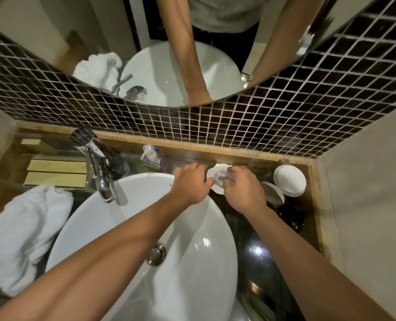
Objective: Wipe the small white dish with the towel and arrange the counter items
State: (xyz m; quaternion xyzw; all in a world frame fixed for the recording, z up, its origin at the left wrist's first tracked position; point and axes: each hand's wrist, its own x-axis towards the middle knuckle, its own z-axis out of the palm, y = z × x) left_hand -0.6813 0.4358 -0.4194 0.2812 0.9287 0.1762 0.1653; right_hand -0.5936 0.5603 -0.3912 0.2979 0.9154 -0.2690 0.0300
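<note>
Both hands meet at the back of the counter point(257, 242), just right of the basin point(122, 216) rim. The dish point(215, 189) sits there between them, a small white piece with a wavy edge, lying flat on the dark counter close to the wooden ledge under the tiles. The left hand point(191, 184) rests palm down at the dish's left edge, fingers loosely curled and touching its rim; whether it actually grips the rim is hard to tell, since the knuckles hide the fingertips. The right hand point(243, 187) comes in from the right side, fingers pinched around a small clear glass point(222, 178) that stands on or just above the dish. The towel point(23, 230) lies bunched on the far left of the counter, well apart, on the other side of the basin and tap point(97, 165). That is the relation that matters: the dish is under the hands, the towel lies to the left, and the left hand is the nearer one to it. My guess is the glass must come off the dish before wiping can begin, with the left hand then crossing the basin for the towel. Two round white lids point(289, 179) and a dark jar point(289, 217) crowd the right corner, and a pump bottle point(151, 156) stands behind the left hand.
</note>
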